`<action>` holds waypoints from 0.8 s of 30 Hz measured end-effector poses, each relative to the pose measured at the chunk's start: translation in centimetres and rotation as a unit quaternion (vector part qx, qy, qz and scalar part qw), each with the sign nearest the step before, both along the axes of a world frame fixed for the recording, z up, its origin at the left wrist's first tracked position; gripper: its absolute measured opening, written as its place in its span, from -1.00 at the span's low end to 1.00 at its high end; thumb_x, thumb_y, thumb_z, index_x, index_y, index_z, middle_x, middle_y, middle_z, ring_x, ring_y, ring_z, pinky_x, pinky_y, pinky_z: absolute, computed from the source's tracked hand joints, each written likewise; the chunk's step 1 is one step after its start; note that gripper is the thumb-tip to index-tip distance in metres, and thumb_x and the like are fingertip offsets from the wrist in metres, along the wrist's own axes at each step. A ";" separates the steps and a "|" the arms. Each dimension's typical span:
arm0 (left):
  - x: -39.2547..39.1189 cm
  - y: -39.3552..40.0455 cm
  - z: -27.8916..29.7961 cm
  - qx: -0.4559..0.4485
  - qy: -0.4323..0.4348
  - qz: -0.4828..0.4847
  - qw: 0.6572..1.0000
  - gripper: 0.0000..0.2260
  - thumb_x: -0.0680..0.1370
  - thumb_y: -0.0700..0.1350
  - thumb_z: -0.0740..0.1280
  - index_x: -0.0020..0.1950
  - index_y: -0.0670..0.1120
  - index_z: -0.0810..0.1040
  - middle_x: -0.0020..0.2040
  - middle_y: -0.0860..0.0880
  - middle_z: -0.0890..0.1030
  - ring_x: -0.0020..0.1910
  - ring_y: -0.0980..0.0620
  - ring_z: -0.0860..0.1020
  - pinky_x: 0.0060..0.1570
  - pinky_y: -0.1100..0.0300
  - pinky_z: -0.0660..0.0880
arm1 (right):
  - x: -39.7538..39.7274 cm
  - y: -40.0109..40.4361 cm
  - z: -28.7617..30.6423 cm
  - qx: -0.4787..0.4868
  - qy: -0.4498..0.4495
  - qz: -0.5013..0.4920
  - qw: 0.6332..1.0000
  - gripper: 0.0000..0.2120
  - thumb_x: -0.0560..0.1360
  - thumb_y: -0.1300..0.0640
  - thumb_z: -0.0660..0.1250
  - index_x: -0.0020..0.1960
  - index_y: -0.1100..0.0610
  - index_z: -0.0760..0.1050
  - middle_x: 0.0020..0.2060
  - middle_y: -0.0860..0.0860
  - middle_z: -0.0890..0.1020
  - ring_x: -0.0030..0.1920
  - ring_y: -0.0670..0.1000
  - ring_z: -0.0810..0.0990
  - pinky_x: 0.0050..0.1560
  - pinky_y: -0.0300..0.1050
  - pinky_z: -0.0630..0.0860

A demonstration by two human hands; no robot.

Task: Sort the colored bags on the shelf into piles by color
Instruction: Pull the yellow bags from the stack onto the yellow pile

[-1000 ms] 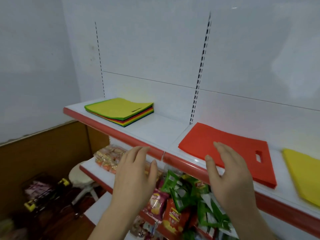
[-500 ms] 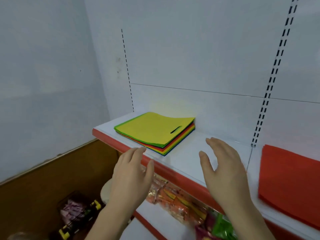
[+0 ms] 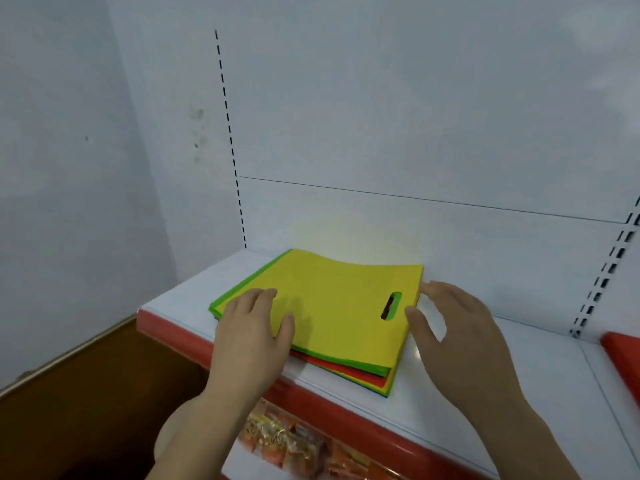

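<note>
Nearest us, below the shelf's red front lip (image 3: 311,407), packets of snacks (image 3: 287,441) lie on a lower level, no part of our job. Just above that lip our left hand (image 3: 251,336) rests on the near left corner of the mixed stack (image 3: 346,362), its fingers (image 3: 258,299) straight and relaxed on the top yellow bag (image 3: 332,306), gripping nothing as far as we can see. Our right hand (image 3: 457,337) hovers at the stack's right edge, fingers spread and open, the tips close to the yellow bag's side near its cut-out handle (image 3: 391,305); we cannot tell whether they touch it. The stack lies on the white shelf (image 3: 450,403), toward its left end and close to the back wall. Under the yellow sheet we make out green, red, orange and more yellow edges, with a dark layer at the bottom, so most of the sorting is still ahead of us. To the right of the stack, well apart at the picture's edge, a corner of a red bag (image 3: 623,351) shows, which we judge to be a started pile. We reckon the yellow bag is the one to lift off next, and every layer beneath it remains unsorted.
</note>
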State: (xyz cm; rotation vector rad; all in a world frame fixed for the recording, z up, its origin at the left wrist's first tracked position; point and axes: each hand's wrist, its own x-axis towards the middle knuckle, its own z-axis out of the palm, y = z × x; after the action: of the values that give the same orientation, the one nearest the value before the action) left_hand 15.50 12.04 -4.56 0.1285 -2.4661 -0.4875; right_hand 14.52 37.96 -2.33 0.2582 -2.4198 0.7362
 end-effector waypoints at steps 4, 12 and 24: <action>-4.7 -4.4 -0.4 -0.027 -0.015 -0.036 0.999 -0.48 0.50 0.14 0.17 0.23 -0.21 0.57 0.14 -0.17 0.59 0.12 -0.23 0.52 0.11 -0.08 0.50 | -0.6 -3.0 0.3 0.006 -0.037 -0.067 0.997 -0.60 0.55 -0.10 0.25 0.36 -0.05 0.46 0.33 -0.12 0.47 0.36 -0.06 0.33 0.24 -0.22 0.23; -9.5 -9.1 -0.5 -0.124 -0.124 -0.108 0.979 -0.63 0.52 0.09 0.33 0.18 -0.14 0.59 0.18 -0.14 0.57 0.14 -0.21 0.49 0.05 -0.05 0.49 | 0.8 -7.6 -0.2 0.036 -0.130 -0.215 0.967 -0.52 0.56 -0.07 0.28 0.44 0.03 0.37 0.36 -0.02 0.46 0.35 0.06 0.36 0.31 -0.08 0.31; -10.7 -10.0 -1.7 -0.180 -0.185 -0.093 0.962 -0.39 0.56 0.35 -0.02 0.32 -0.09 0.41 0.28 -0.08 0.39 0.23 -0.13 0.35 0.14 0.00 0.38 | 0.8 -9.2 -2.4 -0.020 -0.139 -0.321 0.937 -0.70 0.54 -0.06 0.29 0.19 0.07 0.55 -0.09 0.01 0.54 -0.07 0.09 0.52 -0.15 -0.06 0.41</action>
State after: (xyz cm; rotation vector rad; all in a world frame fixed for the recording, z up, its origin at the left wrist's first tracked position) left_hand 4.75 2.07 -6.23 -0.1788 -2.9046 -0.0846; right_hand 15.28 28.72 -4.76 -0.6717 -2.5122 0.5363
